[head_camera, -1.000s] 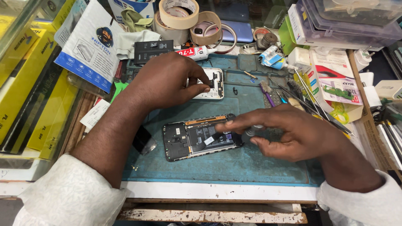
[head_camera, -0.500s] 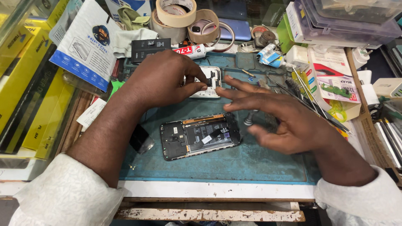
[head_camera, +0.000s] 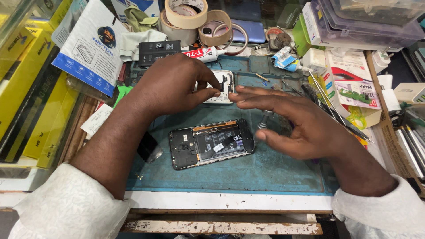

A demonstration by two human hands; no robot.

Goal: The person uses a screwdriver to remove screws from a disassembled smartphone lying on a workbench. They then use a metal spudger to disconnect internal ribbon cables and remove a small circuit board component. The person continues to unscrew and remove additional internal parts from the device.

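Observation:
An opened black phone lies back-up on the blue work mat, its circuit board and flex cables exposed. My left hand rests beyond it, thumb and fingertips pinched on a white phone frame. My right hand hovers to the right of the black phone. Its fingers stretch toward the white frame. A small screwdriver is tucked under its palm, metal shaft pointing down beside the phone's right end.
Tape rolls, a glue tube and a black battery sit at the mat's far edge. Tweezers and picks lie to the right beside small cartons. Yellow boxes stand at the left, a clear plastic case at the back right.
My right hand has lifted the screwdriver off the black phone and moved up and right, fingers spreading toward the white frame. My left hand stays on that frame.

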